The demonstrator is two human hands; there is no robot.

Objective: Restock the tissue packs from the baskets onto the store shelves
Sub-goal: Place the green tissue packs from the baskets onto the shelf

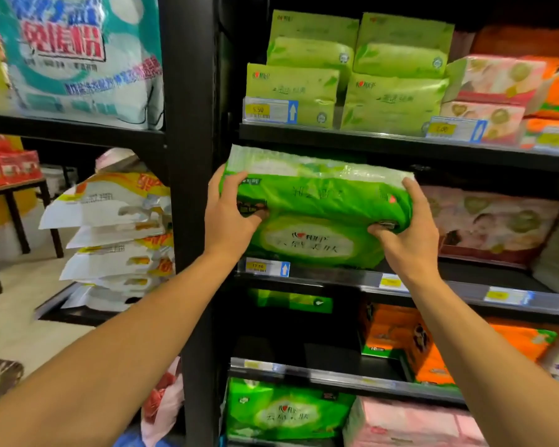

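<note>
Both hands on green tissue pack, mid-frame shelf

Left hand (229,214) grips the pack's left end, right hand (407,230) the right end, fingers curled round w/ thumbs on front; green tissue pack (317,204) sits tilted at the shelf edge (336,279) (center frame), pink pack (491,221) just beside at right, light-green packs (346,79) on shelf above.

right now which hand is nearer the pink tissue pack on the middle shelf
Right. The right hand grips the green tissue pack's right end, next to the pink tissue pack; the left hand grips its far left end.
</note>
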